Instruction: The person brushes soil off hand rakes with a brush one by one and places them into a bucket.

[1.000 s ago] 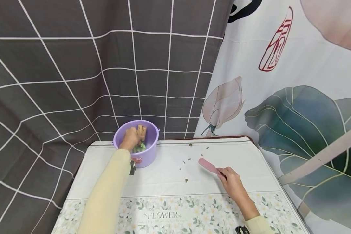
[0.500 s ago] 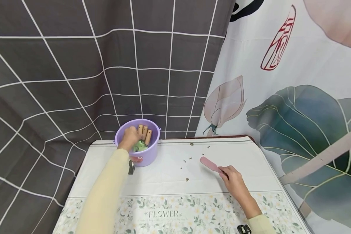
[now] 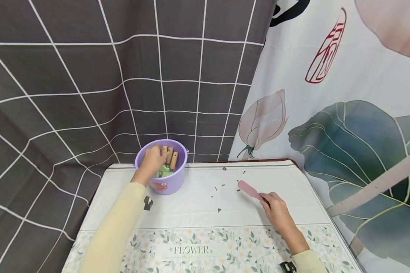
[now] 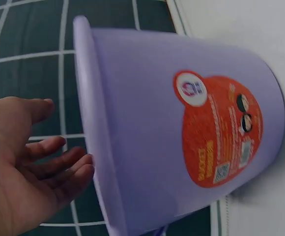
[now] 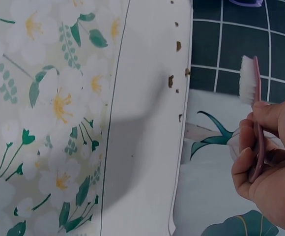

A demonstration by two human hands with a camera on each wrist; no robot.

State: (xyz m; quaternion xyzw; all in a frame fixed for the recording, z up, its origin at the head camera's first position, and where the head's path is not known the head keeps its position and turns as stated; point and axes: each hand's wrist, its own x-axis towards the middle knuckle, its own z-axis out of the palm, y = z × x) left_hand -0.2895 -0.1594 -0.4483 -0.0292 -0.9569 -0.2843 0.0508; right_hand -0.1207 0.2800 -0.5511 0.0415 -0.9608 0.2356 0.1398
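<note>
A purple bucket (image 3: 167, 185) stands at the table's back left, with several wooden-handled tools (image 3: 169, 155) inside, their green metal parts down in it. Over the bucket's near rim is my left hand (image 3: 152, 160); in the left wrist view its fingers are relaxed and hold nothing, right at the rim. My right hand (image 3: 275, 208) grips a pink brush (image 3: 249, 189) by its handle above the table's right side. White bristles (image 5: 247, 81) show in the right wrist view, facing away from the palm.
Several small brown bits (image 3: 219, 210) lie scattered on the white tablecloth (image 3: 194, 204) between bucket and brush. A grey checked curtain (image 3: 191, 94) hangs close behind the bucket. A flower-print curtain (image 3: 294, 94) and a slanted pale pole (image 3: 376, 184) stand at the right.
My left hand has risen a little inside the bucket and its fingers have come free of the tools, whose handles now lean together. The brush has shifted slightly right.
</note>
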